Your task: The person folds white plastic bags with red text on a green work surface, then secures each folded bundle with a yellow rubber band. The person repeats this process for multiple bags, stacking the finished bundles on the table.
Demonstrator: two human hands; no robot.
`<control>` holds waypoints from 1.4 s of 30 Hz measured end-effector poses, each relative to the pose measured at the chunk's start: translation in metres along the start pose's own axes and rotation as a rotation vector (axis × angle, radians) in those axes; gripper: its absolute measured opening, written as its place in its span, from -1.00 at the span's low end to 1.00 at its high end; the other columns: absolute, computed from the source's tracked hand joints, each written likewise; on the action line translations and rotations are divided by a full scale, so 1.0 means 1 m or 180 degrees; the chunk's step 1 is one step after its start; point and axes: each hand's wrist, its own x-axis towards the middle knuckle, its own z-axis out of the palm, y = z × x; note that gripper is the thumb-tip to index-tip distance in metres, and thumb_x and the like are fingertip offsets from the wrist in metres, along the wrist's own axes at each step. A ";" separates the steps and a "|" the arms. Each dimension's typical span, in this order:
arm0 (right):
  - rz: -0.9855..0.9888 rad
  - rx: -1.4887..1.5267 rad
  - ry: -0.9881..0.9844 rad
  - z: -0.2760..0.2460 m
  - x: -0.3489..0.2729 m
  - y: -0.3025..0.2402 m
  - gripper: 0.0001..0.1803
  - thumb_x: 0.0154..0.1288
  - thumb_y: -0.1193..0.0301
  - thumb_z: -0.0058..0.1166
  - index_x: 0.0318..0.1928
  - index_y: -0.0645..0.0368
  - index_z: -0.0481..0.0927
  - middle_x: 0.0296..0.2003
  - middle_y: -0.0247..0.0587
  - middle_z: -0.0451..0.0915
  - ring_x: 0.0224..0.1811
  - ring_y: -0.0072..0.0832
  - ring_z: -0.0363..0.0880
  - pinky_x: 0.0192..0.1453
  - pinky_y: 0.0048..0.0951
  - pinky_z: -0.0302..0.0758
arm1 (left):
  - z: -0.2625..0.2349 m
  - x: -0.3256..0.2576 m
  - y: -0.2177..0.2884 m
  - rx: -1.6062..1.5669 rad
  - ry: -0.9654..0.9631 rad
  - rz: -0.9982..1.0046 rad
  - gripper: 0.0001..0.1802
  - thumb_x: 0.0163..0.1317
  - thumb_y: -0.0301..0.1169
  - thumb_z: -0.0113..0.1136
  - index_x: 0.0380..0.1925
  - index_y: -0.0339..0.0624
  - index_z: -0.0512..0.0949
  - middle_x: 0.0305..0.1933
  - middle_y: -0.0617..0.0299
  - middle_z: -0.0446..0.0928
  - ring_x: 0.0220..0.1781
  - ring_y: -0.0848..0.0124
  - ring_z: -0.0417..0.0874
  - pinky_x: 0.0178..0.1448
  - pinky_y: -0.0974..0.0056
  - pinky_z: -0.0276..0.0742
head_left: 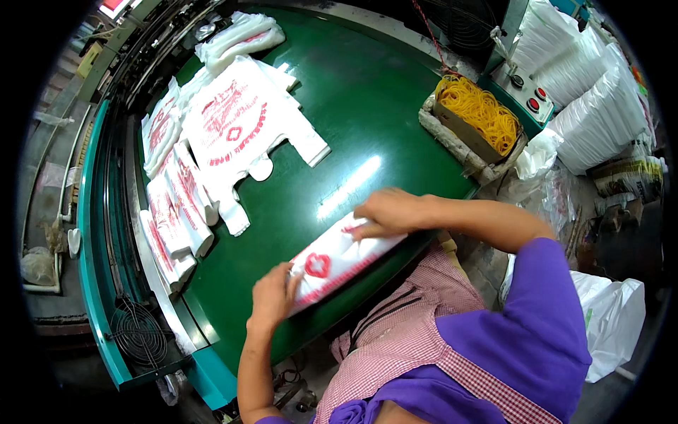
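A folded stack of white plastic bags with red print [337, 260] lies at the near edge of the green table [367, 106]. My left hand [272, 297] grips its left end. My right hand [387, 212] presses flat on its right end. An unfolded stack of the same printed bags [240, 127] lies spread out farther up the table. Several folded bundles [176, 205] line the table's left side.
A box of yellow rubber bands [480, 113] sits at the table's right edge, beside a panel with red buttons [533, 99]. Stacks of white bags [586, 78] stand at the far right. A wire fan guard [138, 336] sits low on the left. More white bags [240, 39] lie at the top.
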 end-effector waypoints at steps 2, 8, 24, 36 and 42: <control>0.0167 0.0086 0.0455 0.002 0.014 0.012 -0.59 0.17 0.09 0.14 -0.15 0.15 0.60 -0.31 -0.02 0.63 -0.19 -0.05 0.60 -0.10 -0.13 0.50 | 0.012 0.026 -0.004 0.0056 0.0685 0.0397 -0.58 0.18 -0.24 0.20 0.02 -0.15 0.49 -0.14 -0.02 0.54 -0.08 0.04 0.55 -0.05 0.09 0.47; 0.0242 -0.0811 0.3004 -0.094 -0.020 0.079 -0.68 0.10 0.45 0.18 -0.07 0.08 0.59 -0.19 -0.14 0.55 -0.13 -0.15 0.55 -0.05 -0.25 0.49 | 0.024 0.040 0.023 -0.0906 0.0189 0.0680 -0.39 -0.01 -0.12 0.37 0.01 -0.22 0.50 -0.05 0.03 0.51 0.00 0.12 0.52 0.07 0.17 0.44; 0.0525 -0.0971 0.2357 -0.136 0.085 0.046 -0.78 0.17 0.27 0.05 -0.30 0.15 0.60 -0.29 -0.02 0.62 -0.25 -0.04 0.59 -0.19 -0.09 0.52 | 0.052 -0.042 0.012 -0.4823 0.1312 0.0339 -0.51 0.23 -0.42 0.19 0.12 -0.32 0.30 0.01 0.15 0.51 0.02 0.43 0.54 0.11 0.30 0.47; -0.0825 0.5144 0.0666 0.018 0.041 -0.047 -0.82 0.32 0.42 -0.06 -0.23 0.29 0.53 -0.21 -0.15 0.60 -0.20 -0.38 0.59 -0.09 -0.31 0.55 | 0.029 0.018 0.030 -0.6549 0.0693 0.1135 -0.55 0.25 -0.48 0.17 0.15 -0.23 0.37 0.05 0.17 0.55 0.02 0.41 0.60 0.11 0.32 0.54; -0.1700 0.5205 0.0453 -0.022 0.032 -0.050 -0.84 0.39 0.38 -0.11 -0.26 0.23 0.39 0.21 0.38 0.29 -0.33 -0.35 0.71 -0.66 -0.72 0.49 | 0.030 -0.009 -0.005 -0.5113 0.0732 0.0495 -0.41 0.06 -0.48 0.35 0.15 -0.19 0.41 -0.02 0.23 0.55 -0.06 0.44 0.59 0.02 0.36 0.54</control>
